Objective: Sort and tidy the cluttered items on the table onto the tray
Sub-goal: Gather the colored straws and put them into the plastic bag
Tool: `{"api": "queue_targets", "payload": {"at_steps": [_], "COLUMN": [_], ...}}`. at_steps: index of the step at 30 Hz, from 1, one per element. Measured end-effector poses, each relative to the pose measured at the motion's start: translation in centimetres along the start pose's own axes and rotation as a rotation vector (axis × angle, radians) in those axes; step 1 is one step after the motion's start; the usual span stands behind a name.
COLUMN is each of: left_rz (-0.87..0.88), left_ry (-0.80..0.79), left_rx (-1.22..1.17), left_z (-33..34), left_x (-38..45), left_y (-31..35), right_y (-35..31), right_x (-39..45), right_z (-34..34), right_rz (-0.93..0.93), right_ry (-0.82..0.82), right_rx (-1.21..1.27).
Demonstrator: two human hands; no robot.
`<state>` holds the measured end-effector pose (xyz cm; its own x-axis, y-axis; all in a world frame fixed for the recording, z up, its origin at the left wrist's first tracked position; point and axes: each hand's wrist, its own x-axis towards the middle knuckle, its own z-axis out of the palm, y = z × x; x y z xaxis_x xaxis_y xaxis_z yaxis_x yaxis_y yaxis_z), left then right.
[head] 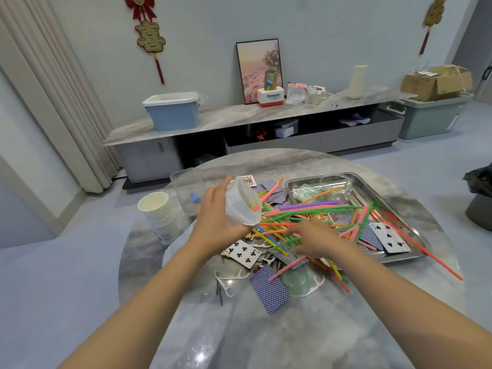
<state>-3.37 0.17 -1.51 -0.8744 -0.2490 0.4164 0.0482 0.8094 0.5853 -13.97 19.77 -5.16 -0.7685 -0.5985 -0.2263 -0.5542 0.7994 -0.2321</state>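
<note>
My left hand (215, 214) grips a clear plastic cup (243, 202), tipped on its side with its mouth toward a heap of coloured straws (306, 213). A few straw ends sit inside the cup. My right hand (315, 237) lies on the straw pile, fingers curled around some straws. The straws spill across the metal tray (370, 186) and the round marble table (266, 328). Playing cards (243, 253) lie scattered under and around the straws, some face up, some showing blue backs. White floss picks (231, 276) and a green lid (294, 280) lie near the front.
A stack of paper cups (157, 213) stands at the table's left edge beside a tall clear container (186, 190). A clear tub (335, 186) sits in the tray. Black hairpins (220, 292) lie near the floss picks. A low cabinet runs along the far wall.
</note>
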Motion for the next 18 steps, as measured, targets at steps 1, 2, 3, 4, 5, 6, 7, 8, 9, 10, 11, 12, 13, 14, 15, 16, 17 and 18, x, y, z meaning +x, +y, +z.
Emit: {"api": "queue_targets", "payload": {"at_steps": [1, 2, 3, 4, 5, 6, 7, 8, 9, 10, 11, 12, 13, 14, 15, 16, 17, 18], "left_rz": [0.000, 0.011, 0.027, 0.041, 0.050, 0.057, 0.062, 0.064, 0.063, 0.061, 0.058, 0.057, 0.057, 0.056, 0.055, 0.056, 0.057, 0.054], "left_ry": [-0.044, -0.077, -0.098, -0.112, -0.125, -0.138, -0.153, -0.169, -0.185, -0.198, -0.203, -0.203, -0.201, -0.202, -0.202, -0.202, -0.200, -0.199], "left_rx": [0.017, 0.033, 0.047, 0.056, 0.059, 0.064, 0.073, 0.083, 0.095, 0.101, 0.102, 0.103, 0.105, 0.110, 0.112, 0.117, 0.126, 0.140], "left_z": [0.5, 1.0, 1.4, 1.8, 2.2, 2.6, 2.9, 3.4, 3.6, 3.9, 4.2, 4.5, 4.8, 5.0, 5.3, 5.3, 5.4, 5.5], "left_x": [-0.2, -0.4, -0.5, -0.6, -0.5, -0.4, -0.3, -0.1, 0.0, 0.2, 0.5, 0.6, 0.8, 0.9, 1.1, 1.2, 1.3, 1.5], "left_y": [-0.3, -0.6, -0.8, -0.9, -1.0, -1.0, -1.1, -1.1, -1.2, -1.3, -1.4, -1.4, -1.5, -1.5, -1.7, -1.9, -2.1, -2.3], "right_y": [0.4, 0.7, 1.0, 1.4, 1.7, 2.0, 2.3, 2.6, 2.7, 2.9, 3.1, 3.1, 3.3, 3.4, 3.5, 3.5, 3.6, 3.7], "right_x": [0.1, 0.3, 0.5, 0.8, 1.1, 1.3, 1.6, 1.9, 2.1, 2.4, 2.8, 3.0, 3.4, 3.7, 4.0, 4.2, 4.4, 4.7], "right_z": [0.4, 0.7, 1.0, 1.3, 1.7, 2.0, 2.4, 2.7, 3.0, 3.3, 3.5, 3.7, 3.8, 3.9, 4.0, 4.2, 4.2, 4.2], "right_rz": [-0.015, -0.018, -0.014, -0.012, -0.011, -0.015, -0.017, -0.015, -0.013, -0.013, -0.018, -0.029, -0.047, -0.072, -0.098, -0.119, -0.135, -0.148], "right_ry": [-0.046, -0.089, -0.113, -0.122, -0.122, -0.116, -0.107, -0.093, -0.068, -0.026, 0.026, 0.085, 0.138, 0.178, 0.204, 0.221, 0.235, 0.253], "right_rx": [-0.102, -0.160, -0.194, -0.214, -0.229, -0.232, -0.223, -0.209, -0.197, -0.194, -0.200, -0.209, -0.228, -0.255, -0.279, -0.288, -0.290, -0.288]}}
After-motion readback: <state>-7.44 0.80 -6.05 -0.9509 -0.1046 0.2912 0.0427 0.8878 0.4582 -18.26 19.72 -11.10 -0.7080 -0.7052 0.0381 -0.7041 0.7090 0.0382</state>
